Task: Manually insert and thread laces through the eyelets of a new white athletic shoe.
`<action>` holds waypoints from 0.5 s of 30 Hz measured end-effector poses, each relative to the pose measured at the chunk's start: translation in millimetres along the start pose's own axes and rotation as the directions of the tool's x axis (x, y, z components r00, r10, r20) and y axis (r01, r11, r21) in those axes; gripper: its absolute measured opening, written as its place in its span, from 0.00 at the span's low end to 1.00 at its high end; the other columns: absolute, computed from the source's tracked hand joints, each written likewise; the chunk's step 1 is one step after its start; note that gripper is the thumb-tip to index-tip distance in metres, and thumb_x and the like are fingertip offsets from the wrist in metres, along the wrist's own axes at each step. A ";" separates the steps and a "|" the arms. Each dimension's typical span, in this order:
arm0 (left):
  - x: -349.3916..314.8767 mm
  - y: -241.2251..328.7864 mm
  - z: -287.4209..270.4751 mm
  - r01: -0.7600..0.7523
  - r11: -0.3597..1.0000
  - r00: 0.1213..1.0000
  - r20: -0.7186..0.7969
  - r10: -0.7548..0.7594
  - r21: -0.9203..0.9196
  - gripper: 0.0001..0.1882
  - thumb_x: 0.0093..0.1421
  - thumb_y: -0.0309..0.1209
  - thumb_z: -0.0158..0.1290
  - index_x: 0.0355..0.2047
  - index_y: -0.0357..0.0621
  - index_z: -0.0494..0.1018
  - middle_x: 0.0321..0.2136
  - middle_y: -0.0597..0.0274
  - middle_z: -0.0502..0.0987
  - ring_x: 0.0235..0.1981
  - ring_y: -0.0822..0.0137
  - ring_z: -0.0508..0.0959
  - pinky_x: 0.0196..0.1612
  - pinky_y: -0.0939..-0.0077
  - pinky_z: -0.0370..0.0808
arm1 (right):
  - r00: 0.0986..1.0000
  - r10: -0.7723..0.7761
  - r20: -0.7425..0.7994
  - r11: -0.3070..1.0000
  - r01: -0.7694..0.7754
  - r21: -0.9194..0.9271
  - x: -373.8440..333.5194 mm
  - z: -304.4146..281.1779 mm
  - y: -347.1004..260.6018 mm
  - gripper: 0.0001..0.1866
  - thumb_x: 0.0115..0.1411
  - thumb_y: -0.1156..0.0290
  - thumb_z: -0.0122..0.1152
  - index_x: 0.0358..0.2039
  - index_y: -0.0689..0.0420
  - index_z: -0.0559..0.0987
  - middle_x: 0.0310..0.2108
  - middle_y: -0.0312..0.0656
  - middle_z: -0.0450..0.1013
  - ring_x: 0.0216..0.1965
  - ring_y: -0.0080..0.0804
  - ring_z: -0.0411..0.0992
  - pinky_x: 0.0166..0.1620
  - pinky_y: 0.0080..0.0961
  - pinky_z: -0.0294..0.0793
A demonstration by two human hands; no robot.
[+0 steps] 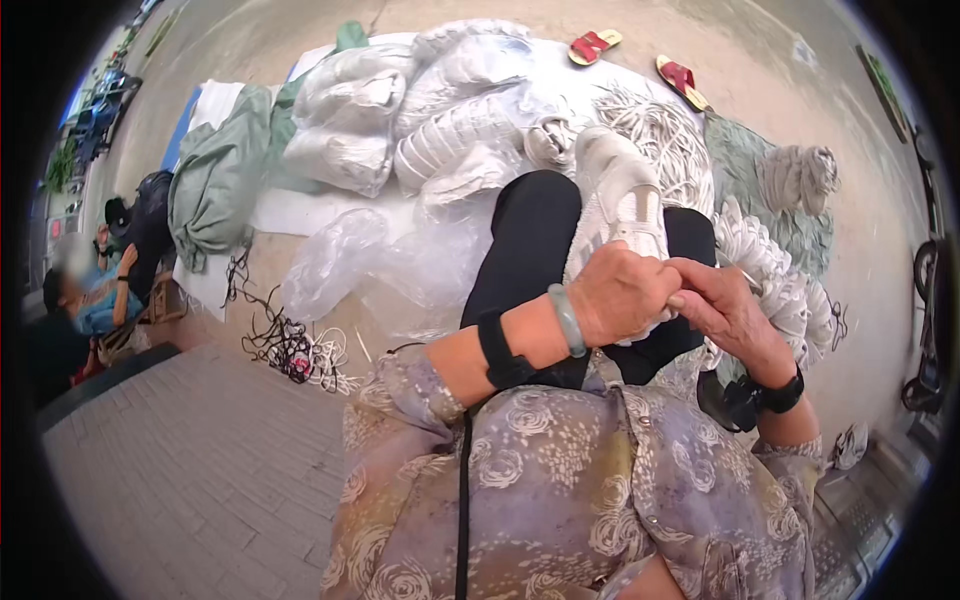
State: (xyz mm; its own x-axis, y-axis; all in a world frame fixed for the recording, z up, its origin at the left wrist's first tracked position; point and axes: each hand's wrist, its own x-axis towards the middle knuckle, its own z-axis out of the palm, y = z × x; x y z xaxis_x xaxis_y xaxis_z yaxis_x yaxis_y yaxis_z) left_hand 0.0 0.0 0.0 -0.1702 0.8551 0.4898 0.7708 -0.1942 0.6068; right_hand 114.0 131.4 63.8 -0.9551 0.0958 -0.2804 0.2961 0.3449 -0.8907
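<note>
A long white bundle [617,180], perhaps of wound cord, lies lengthwise on my black-trousered lap. My left hand [622,292] is closed over its near end, fingers bent and pressed together. Against its fingertips meets my right hand [722,305], thumb and fingers pinched. Whatever they grip between them is too small or hidden to make out. Some white material shows just beneath the hands.
Plastic-wrapped white bundles [350,120] lie beyond my knees, near a loose heap of white cord [655,140]. Coiled white hanks [770,260] lie right. Black cord [278,335] tangles at left. Red slippers [592,46] sit far off. Another person [95,300] is at far left.
</note>
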 end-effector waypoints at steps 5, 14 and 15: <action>0.3 -1.4 1.0 -0.012 0.997 0.999 0.037 0.009 0.071 0.08 0.47 0.28 0.57 0.17 0.46 0.68 0.13 0.63 0.68 0.16 0.63 0.71 0.19 0.71 0.65 | 1.000 0.020 0.006 0.999 -0.020 0.044 -10.9 -10.7 31.1 0.07 0.57 0.71 0.56 0.31 0.63 0.75 0.16 0.41 0.65 0.18 0.23 0.61 0.24 0.23 0.63; 6.0 -38.6 6.2 0.345 0.939 0.938 -0.039 -0.345 -0.005 0.04 0.48 0.23 0.56 0.26 0.39 0.72 0.21 0.58 0.71 0.20 0.64 0.72 0.25 0.74 0.69 | 0.892 -0.073 -0.446 0.974 -0.032 -0.223 11.0 -5.1 80.5 0.05 0.54 0.72 0.52 0.29 0.57 0.76 0.21 0.50 0.71 0.25 0.48 0.71 0.29 0.36 0.69; 5.8 -39.2 8.4 0.343 0.939 0.939 -0.027 -0.343 -0.005 0.04 0.48 0.23 0.56 0.26 0.39 0.72 0.21 0.58 0.71 0.20 0.64 0.72 0.25 0.74 0.69 | 0.889 -0.066 -0.453 0.976 -0.037 -0.214 14.5 -4.2 81.8 0.05 0.54 0.72 0.52 0.29 0.57 0.76 0.21 0.50 0.71 0.25 0.48 0.71 0.29 0.36 0.69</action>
State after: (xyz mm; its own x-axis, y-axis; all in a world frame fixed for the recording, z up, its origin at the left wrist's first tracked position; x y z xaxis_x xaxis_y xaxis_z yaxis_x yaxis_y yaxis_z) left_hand -26.0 16.6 -26.2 -0.4405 0.8565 0.2689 0.6627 0.1082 0.7410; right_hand 124.3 165.0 -11.6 -0.8736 0.4858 -0.0287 0.3220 0.5329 -0.7825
